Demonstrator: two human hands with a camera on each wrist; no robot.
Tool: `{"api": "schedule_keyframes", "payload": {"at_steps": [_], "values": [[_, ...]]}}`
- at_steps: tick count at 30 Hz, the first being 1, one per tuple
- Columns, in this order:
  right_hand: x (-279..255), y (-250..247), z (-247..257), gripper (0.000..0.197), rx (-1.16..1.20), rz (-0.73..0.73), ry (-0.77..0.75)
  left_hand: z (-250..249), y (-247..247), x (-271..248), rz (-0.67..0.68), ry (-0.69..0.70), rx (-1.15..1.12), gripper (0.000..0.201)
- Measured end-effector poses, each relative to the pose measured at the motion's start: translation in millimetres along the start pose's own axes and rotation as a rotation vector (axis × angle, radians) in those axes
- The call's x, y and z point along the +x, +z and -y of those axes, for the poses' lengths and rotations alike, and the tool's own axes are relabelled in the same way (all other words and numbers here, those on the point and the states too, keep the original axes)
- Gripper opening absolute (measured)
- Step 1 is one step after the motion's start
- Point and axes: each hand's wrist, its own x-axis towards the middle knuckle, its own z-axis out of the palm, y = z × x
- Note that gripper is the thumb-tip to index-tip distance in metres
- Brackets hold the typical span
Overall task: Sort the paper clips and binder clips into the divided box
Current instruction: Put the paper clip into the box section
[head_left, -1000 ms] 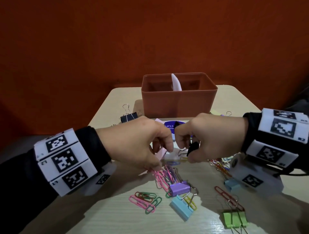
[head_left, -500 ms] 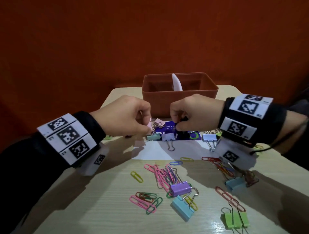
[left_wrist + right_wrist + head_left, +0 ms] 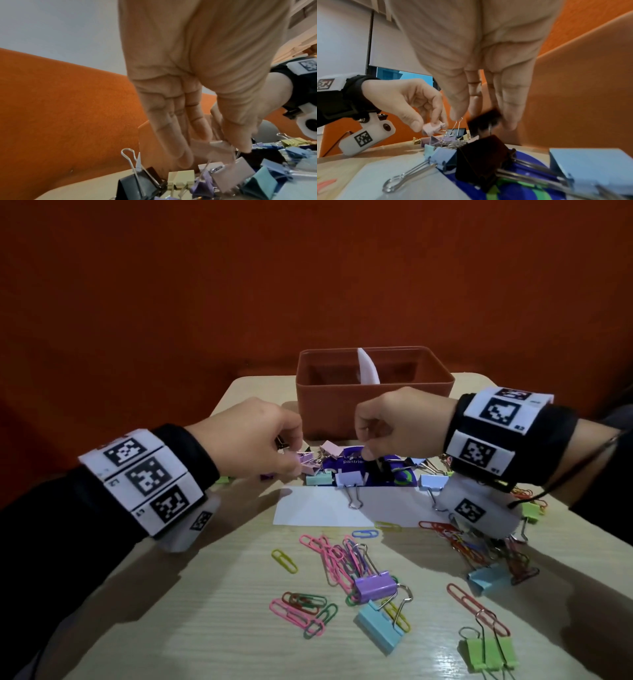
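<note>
Just near the box (image 3: 375, 412), left hand (image 3: 246, 440) pinching a pink clip (image 3: 431, 128), right hand (image 3: 400, 422) grasping a black clip (image 3: 483, 120) over the desk (image 3: 212, 611) pile.

The left hand (image 3: 197, 83) reaches down over a heap of binder clips; its thumb and fingers (image 3: 243, 143) pinch the wire handle of a pale pink binder clip (image 3: 231, 175); just beside lie a black binder clip (image 3: 135, 185), a cream one (image 3: 180, 177) and a purple one (image 3: 200, 188); the box wall (image 3: 145, 142) stands behind.
</note>
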Motion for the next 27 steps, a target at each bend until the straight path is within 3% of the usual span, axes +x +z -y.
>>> {"api": "schedule_keyframes", "payload": {"at_steps": [4,8,10,15,17,21,27], "values": [[-12.7,-3.0,12.3,0.017,-0.134,0.081,-0.063,-10.0,-0.6,-10.6,0.058,0.065,0.083,0.019],[-28.0,2.5,32.8,0.016,-0.230,0.223,-0.129,-30.1,4.4,-30.6,0.413,0.092,0.064,0.018],[-32.1,8.7,41.0,0.017,-0.264,0.306,-0.140,-34.4,9.0,-37.0,0.491,0.104,0.113,0.022],[-29.5,20.0,48.7,0.013,-0.400,0.360,-0.165,-37.3,14.3,-38.6,0.463,0.134,0.174,0.014],[-28.0,20.4,49.7,0.006,-0.412,0.366,-0.174,-37.6,14.9,-37.4,0.477,0.148,0.160,0.009],[-28.8,22.4,51.5,0.010,-0.387,0.351,-0.198,-38.5,16.5,-37.9,0.474,0.171,0.153,0.003],[-34.3,16.6,51.1,0.016,-0.294,0.216,-0.232,-39.2,13.0,-36.7,0.307,0.220,0.134,0.018]]}}
